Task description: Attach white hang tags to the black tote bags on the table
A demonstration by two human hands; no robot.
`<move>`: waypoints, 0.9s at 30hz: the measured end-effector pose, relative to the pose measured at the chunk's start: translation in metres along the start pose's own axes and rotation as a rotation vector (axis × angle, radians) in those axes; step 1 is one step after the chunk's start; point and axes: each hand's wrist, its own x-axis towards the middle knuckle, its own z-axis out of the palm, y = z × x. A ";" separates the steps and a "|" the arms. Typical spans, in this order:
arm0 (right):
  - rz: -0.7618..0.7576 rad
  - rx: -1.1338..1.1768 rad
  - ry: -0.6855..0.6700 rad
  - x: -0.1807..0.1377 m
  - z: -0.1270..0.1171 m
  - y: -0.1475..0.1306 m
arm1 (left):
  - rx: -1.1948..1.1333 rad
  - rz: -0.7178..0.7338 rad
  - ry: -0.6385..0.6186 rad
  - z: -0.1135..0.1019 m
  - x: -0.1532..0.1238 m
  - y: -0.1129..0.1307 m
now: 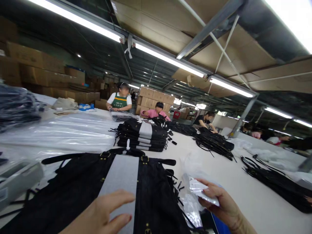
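Black garment (73, 191) w/ buckled straps lies flat at the near edge of the bench (243, 191), a grey card strip (120, 182) running up its middle. Garment's long axis runs near edge to far edge, buckled strap end pointing away from the person; strip follows the same line.

Left hand (102, 214) rests on the lower end of the strip, fingers spread and flat, gripping nothing. It's the nearer hand, already on the garment.

Right hand (221, 203) is off to the right of the garment, just beside its fringed edge, fingers pinched on a small clear plastic bag (203, 191), which sits tilted, long side roughly across the bench.

Stack of folded black garments (142, 136) sits further up the bench, mid-way to the far edge.
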 end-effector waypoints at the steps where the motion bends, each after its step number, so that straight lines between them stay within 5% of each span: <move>1: 0.004 -0.009 -0.022 0.000 0.011 -0.003 | -0.151 -0.092 -0.087 -0.005 0.013 0.021; 5: 0.024 -0.068 -0.088 0.001 0.053 -0.012 | -0.576 -0.205 -0.147 0.005 0.054 0.072; 12: 0.083 -0.148 -0.169 0.011 0.089 -0.005 | -0.805 -0.186 -0.128 0.034 0.068 0.053; 16: 0.117 -0.209 -0.166 0.024 0.088 0.012 | -0.816 -0.285 -0.146 0.011 0.054 0.026; 20: 0.177 -0.490 -0.355 0.043 0.092 0.030 | -0.593 -0.346 -0.142 -0.022 0.041 -0.007; 24: -0.159 -0.994 -0.450 0.060 0.133 0.046 | -0.321 -0.306 -0.196 -0.047 0.038 -0.019; 27: -0.318 -0.886 -0.642 0.072 0.181 0.063 | -0.268 -0.198 -0.216 -0.060 0.044 -0.017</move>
